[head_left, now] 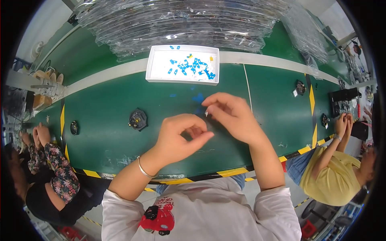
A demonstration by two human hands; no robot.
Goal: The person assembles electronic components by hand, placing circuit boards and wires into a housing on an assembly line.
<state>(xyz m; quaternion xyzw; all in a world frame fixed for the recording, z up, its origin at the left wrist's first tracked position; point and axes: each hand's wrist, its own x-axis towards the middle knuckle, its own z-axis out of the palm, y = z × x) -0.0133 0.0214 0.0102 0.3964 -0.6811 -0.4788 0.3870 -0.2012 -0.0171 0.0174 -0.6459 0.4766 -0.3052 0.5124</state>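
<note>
You are holding a small pale piece between the thumb and forefinger of your right hand, above the middle of the green surface. You are gripping it at the fingertips, presumably because a part this small is needing a fine pinch. Your left hand is resting just beside, nearer the surface's near edge; its fingers are bending toward the thumb, and the hands are staying apart. You cannot tell from this view whether the left fingers are enclosing anything.

Blue patches are showing beyond your right fingertips; whether they are lying loose or marking the surface is unclear. At the middle of the far edge, a white box is containing scattered blue pieces; its low walls are likely keeping them together and within reach. To the left of your left hand, a black round unit is lying well inside the left edge, apparently leaving the centre free for both hands.

Beyond the far edge, clear plastic trays are lying stacked, probably to save room. Yellow-and-black tape is running along the near edge, seemingly marking the boundary.
</note>
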